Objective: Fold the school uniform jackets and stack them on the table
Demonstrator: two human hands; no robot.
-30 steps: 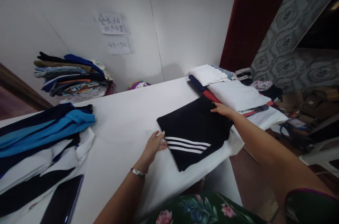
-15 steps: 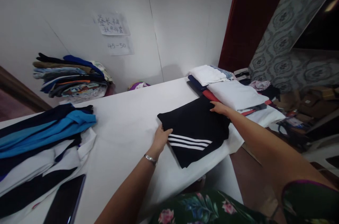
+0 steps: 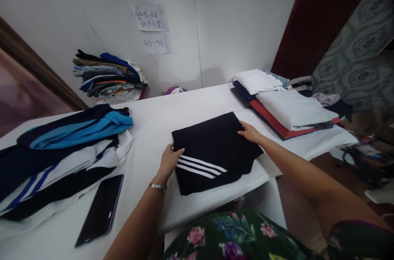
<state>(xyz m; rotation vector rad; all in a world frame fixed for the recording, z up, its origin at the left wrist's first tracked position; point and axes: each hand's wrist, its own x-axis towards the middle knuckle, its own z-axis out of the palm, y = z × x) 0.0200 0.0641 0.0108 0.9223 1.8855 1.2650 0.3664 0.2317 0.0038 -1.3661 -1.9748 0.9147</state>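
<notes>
A black folded garment point(image 3: 209, 141) with three white stripes lies on the white-covered table point(image 3: 147, 128) in front of me. My left hand point(image 3: 170, 161) pinches its left edge, thumb on top just above the stripes and fingers underneath. At the opposite edge, my right hand point(image 3: 248, 132) grips the upper right side between thumb and fingers. The lower right edge of the cloth is uneven, near the table's front edge. Which kind of garment it is, I cannot tell.
To the right are folded clothes with a white one point(image 3: 295, 108) on top. Loose blue clothes point(image 3: 83, 128) and a dark phone point(image 3: 101, 208) lie on the left. Behind them rises a tall stack of folded clothes point(image 3: 107, 77). Handwritten paper signs point(image 3: 150, 17) hang on the wall.
The black garment and both hands have moved left, away from the folded clothes on the right. Its right part now lies flatter and squarer. My view has turned slightly left.
</notes>
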